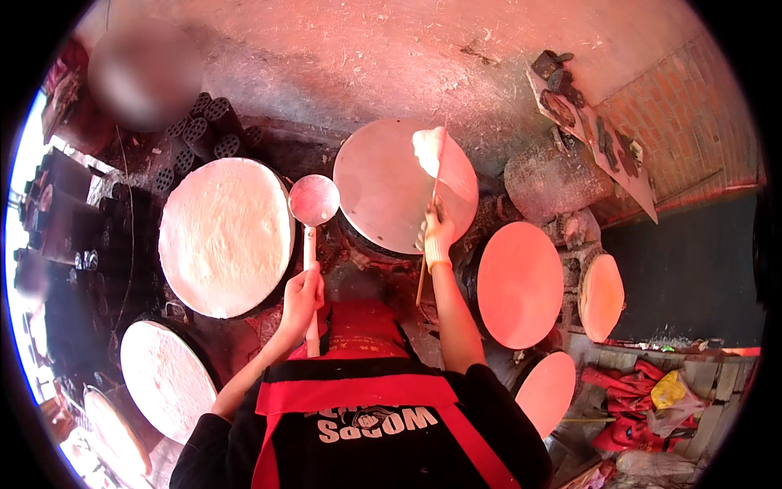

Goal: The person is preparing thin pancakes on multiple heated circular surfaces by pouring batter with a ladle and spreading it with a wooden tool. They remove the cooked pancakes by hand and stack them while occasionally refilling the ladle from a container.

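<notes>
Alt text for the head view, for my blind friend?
A person's left hand grips a ladle while the right hand holds a thin stick over a round plate, a white lump near the stick's tip. Other round plates and black cylinders are around.

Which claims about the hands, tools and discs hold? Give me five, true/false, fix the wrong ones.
1. The left hand grips the handle of the ladle. True.
2. The right hand is empty. False: it holds a thin stick.
3. A white lump shows at the stick's far end. True.
4. The perforated black cylinders are on the picture's right. False: they are on its left.
5. The ladle's bowl appears between the white-covered disc and the smooth centre disc. True.
</notes>
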